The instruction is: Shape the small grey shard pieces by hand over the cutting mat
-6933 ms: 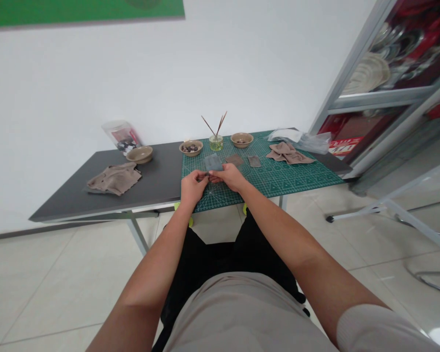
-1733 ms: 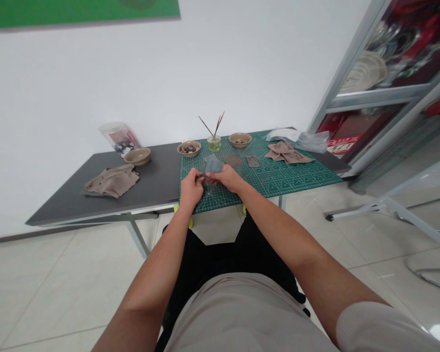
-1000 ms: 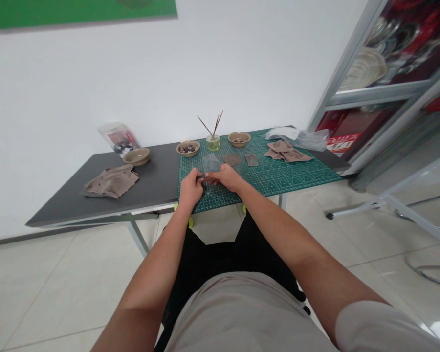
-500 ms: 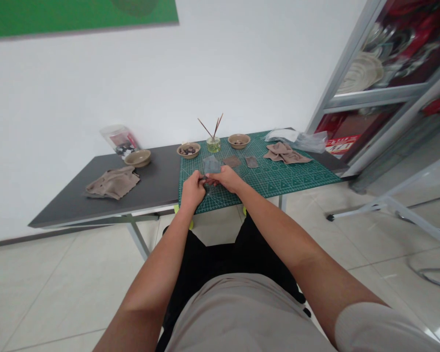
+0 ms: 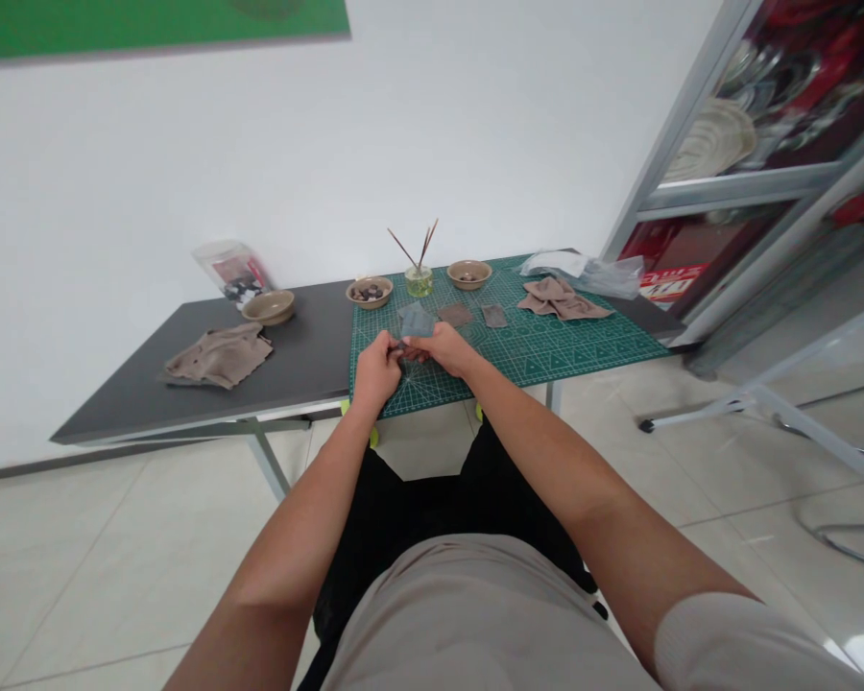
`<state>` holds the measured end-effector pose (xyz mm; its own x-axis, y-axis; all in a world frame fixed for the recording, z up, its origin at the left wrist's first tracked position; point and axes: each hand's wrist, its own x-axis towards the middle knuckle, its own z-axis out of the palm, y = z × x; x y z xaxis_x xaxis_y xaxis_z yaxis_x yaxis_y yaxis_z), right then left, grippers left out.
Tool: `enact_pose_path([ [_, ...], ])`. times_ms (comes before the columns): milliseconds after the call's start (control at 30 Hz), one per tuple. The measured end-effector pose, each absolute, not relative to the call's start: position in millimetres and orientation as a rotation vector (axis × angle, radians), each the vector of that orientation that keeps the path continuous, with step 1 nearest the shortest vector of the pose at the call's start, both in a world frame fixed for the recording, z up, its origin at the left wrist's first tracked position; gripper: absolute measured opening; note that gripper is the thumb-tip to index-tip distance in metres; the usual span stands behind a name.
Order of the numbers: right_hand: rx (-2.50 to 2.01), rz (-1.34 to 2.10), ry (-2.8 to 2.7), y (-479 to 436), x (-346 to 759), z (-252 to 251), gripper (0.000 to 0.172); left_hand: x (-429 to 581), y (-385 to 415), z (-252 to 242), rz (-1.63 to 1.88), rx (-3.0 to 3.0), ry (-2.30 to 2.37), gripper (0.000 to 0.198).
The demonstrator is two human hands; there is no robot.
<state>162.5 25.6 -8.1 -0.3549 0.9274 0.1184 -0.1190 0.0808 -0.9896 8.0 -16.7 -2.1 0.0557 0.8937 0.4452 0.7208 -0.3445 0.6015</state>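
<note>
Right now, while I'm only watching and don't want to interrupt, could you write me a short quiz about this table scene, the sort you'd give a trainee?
1. How many tan bowls are in view?
2. True or false: the left hand and right hand are close together by the near edge of the green cutting mat.
3. What stands between the two bowls at the far side of the mat?
A) a brown cloth
B) a small yellow-green jar
C) a clear plastic tub

Key: 1. Three. 2. True. 3. B.
</note>
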Motion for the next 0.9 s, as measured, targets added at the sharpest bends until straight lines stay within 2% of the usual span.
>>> enact_pose_path([
  [233, -0.829, 1.480, -1.467, 26.5, 164.8, -8.4, 0.034, 6.4, -15.7, -1.5, 1.226, 2.065, 1.629, 0.013],
  [400, -0.909, 1.382, -1.445, 25.0, 159.9, -7.4, 0.036, 5.2, -10.2, -5.2, 1.226, 2.118, 1.513, 0.013],
  [600, -0.969, 1.235, -1.238, 27.5, 154.2, -13.3, 0.030, 2.2, -6.3, -8.0, 1.506, 1.955, 1.437, 0.009],
  [733, -0.976, 1.157, -1.206, 32.4, 156.8, -19.3, 0.035, -0.1, -6.7, -6.2, 1.569, 1.740, 1.366, 0.015],
  [900, -0.845, 1.247, -1.194, 29.2, 160.5, -16.2, 0.041, 1.1, -4.0, -8.7, 1.559, 1.616, 1.264, 0.022],
])
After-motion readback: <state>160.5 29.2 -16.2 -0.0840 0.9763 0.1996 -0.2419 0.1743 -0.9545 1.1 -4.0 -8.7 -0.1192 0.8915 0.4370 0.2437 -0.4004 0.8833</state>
